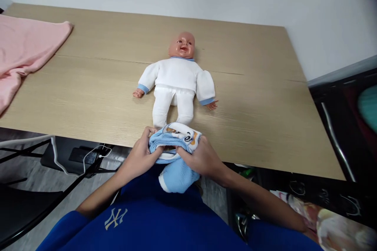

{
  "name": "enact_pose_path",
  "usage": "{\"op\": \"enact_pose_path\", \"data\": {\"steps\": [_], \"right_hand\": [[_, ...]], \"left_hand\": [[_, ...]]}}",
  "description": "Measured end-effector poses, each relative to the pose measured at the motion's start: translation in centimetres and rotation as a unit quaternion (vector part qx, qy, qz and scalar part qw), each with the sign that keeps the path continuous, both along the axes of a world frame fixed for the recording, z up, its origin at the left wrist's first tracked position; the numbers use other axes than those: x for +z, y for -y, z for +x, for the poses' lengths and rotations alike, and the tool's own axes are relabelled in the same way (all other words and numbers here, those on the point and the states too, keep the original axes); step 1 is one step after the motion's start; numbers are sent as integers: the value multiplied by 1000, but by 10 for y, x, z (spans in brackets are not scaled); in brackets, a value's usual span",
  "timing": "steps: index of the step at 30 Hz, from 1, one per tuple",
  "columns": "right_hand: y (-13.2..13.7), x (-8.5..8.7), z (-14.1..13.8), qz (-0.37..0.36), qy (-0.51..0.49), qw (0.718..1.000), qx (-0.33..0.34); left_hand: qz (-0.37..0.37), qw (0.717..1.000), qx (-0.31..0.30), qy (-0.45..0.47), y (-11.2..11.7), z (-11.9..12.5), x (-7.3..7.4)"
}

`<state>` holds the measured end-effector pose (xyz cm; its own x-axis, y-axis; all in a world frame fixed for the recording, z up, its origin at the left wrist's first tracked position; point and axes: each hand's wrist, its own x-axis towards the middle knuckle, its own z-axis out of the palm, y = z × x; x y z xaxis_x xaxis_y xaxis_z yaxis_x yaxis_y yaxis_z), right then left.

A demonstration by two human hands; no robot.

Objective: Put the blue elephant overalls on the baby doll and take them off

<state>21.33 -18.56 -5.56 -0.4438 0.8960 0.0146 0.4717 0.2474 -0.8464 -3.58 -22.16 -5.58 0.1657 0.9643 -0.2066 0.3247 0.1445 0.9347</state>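
Observation:
A baby doll (182, 72) lies on its back, head away from me, in a white top with blue cuffs and collar. White cloth covers its legs. Between my hands, at its feet, are light blue baby trousers (179, 176), bunched up, with a cartoon face on the white patch. One leg with a white cuff hangs below the table edge. My left hand (146, 150) grips the bunched opening from the left, thumb inside. My right hand (200, 156) pinches the other side the same way. The doll's feet are hidden behind the cloth.
The doll rests on a light wooden table (256, 106) against a white wall. A pink cloth (29, 47) lies at its left end. Below on the left are a black chair (29, 208), a phone (84, 156) and a white cable. Dark shelving with items stands at the right.

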Motion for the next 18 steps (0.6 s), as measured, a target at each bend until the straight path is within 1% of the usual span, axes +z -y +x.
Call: {"op": "enact_pose_path", "data": {"steps": [3,5,8,11,14,16,18], "right_hand": [[-5,-6,-1,6,70,998,-6],[-9,-7,-2,22,80,997,-3],[-13,-6,-5,41,76,996,-15],[-19,-6,-7,32,84,995,-31],[-30,-10,-5,34,82,996,-29],[-40,-12,-3,44,80,996,-24],[-50,-13,-1,53,82,995,-27]], "left_hand": [[-1,999,14,-48,-3,3,-8],[1,998,18,-54,-6,5,-12],[6,999,27,-40,-12,7,-18],[1,999,34,-21,-20,6,-25],[3,999,37,4,-33,7,-32],[3,999,38,20,-43,8,-34],[0,999,39,28,-52,11,-33]]}}
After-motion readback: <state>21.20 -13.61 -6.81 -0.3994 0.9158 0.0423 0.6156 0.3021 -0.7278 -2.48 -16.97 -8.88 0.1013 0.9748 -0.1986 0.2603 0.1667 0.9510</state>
